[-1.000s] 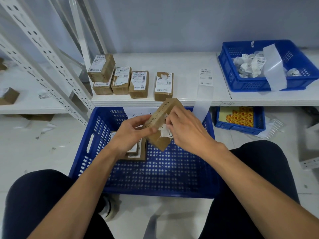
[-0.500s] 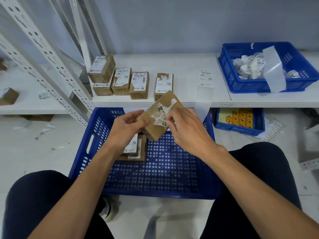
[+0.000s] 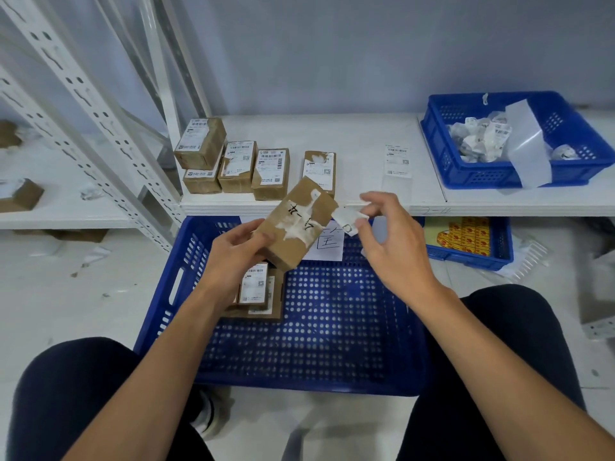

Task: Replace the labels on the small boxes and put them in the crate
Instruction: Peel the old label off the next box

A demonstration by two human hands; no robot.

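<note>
Above the crate (image 3: 151, 331), left hand (image 3: 233, 257) grips box (image 3: 296, 227).

Even, cool indoor light, soft shadows, wide-angle bowing at edges, slight softness throughout, no glare

Left grip (image 3: 233, 257) clasps the box (image 3: 296, 224) while right grip (image 3: 389, 237), raised beside it, pinches a label scrap (image 3: 347, 219).

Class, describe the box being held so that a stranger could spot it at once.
Find the big blue crate at bottom centre. Above its far edge the left hand grips a tilted brown box. Unlike the shelf boxes, it bears only torn white residue and handwriting, no printed label.
</note>
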